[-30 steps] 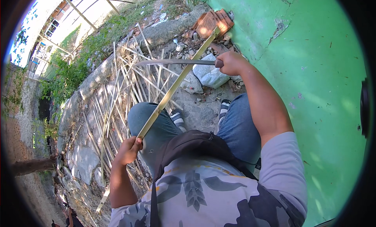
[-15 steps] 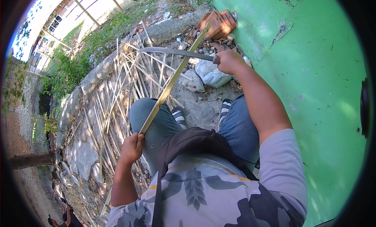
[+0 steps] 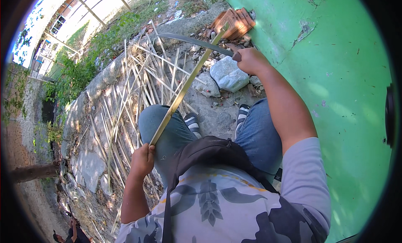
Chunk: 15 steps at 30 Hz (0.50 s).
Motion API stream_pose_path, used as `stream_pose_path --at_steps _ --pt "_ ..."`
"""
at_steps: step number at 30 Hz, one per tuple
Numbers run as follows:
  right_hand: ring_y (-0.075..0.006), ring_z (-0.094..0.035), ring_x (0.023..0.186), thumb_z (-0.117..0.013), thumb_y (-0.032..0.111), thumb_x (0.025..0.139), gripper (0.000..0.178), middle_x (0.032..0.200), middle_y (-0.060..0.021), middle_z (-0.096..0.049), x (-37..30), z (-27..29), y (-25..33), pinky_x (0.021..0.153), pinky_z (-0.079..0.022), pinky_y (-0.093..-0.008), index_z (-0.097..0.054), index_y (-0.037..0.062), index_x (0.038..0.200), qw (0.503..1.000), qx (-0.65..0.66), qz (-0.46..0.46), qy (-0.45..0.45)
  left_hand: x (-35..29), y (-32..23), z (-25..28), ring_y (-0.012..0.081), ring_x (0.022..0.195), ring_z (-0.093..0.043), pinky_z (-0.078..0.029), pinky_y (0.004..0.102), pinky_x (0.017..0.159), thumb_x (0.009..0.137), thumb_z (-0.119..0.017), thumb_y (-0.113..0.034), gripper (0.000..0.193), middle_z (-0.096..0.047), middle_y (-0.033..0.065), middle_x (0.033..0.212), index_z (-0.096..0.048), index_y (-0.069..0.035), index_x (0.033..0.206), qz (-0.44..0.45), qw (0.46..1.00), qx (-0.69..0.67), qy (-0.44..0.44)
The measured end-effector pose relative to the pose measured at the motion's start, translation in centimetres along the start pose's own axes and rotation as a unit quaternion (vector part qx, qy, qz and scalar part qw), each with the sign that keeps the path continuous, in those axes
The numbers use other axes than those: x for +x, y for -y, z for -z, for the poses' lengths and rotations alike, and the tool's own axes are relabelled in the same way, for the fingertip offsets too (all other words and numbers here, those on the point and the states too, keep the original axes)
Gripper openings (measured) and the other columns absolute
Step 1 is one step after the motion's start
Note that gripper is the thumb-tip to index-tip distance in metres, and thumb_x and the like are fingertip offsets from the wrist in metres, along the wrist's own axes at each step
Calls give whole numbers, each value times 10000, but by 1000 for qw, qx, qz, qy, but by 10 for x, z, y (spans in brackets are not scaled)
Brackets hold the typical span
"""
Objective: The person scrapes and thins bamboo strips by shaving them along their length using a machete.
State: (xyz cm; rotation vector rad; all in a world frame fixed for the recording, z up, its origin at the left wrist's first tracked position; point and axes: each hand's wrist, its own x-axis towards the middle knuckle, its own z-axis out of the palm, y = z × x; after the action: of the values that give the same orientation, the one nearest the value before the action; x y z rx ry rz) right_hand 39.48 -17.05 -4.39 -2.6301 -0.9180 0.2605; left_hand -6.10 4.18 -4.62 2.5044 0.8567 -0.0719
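Close to my left knee, my left hand (image 3: 143, 160) is closed round the near end of a long, pale yellow-green bamboo strip (image 3: 183, 90). The strip slants away to the right, passing over my knee toward the far side. My right hand (image 3: 252, 61) grips the handle of a machete (image 3: 193, 42) with a long, slightly curved grey blade. That blade lies across the strip near its far end, pointing left; whether the two touch I cannot tell. Many thin split bamboo strips (image 3: 121, 104) lie in a loose heap on the ground to my left.
Ahead of my feet sit a whitish block (image 3: 228, 74) and a grey stone (image 3: 206, 85). Stacked orange clay tiles (image 3: 234, 24) lean near a green wall (image 3: 335, 84) along the right. A low stone kerb (image 3: 100, 77) borders the left. Part of another person (image 3: 73, 232) shows at lower left.
The machete has shifted away from me and slightly right, nearer the strip's far end, its tip raised. My left hand and the strip have moved only slightly.
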Motion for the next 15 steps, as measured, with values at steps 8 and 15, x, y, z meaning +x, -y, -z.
stream_pose_path --at_steps 8,15 --pt "-341 -704 911 -660 169 802 162 930 -156 -734 -8 -9 7 818 -547 -434 -747 125 932 991 44 115 47 -7 -8 0 502 738 -607 -471 512 631 1041 -520 -263 337 -618 276 748 -563 8 846 -13 1000 4 -19" --pt "-317 -694 1028 -625 176 832 270 1082 -134 -736 -9 -1 -1 913 -538 -426 -757 169 1068 996 4 67 54 0 -15 1 500 755 -608 -466 537 656 1040 -514 -264 339 -617 277 761 -552 9 843 6 1000 27 -12"
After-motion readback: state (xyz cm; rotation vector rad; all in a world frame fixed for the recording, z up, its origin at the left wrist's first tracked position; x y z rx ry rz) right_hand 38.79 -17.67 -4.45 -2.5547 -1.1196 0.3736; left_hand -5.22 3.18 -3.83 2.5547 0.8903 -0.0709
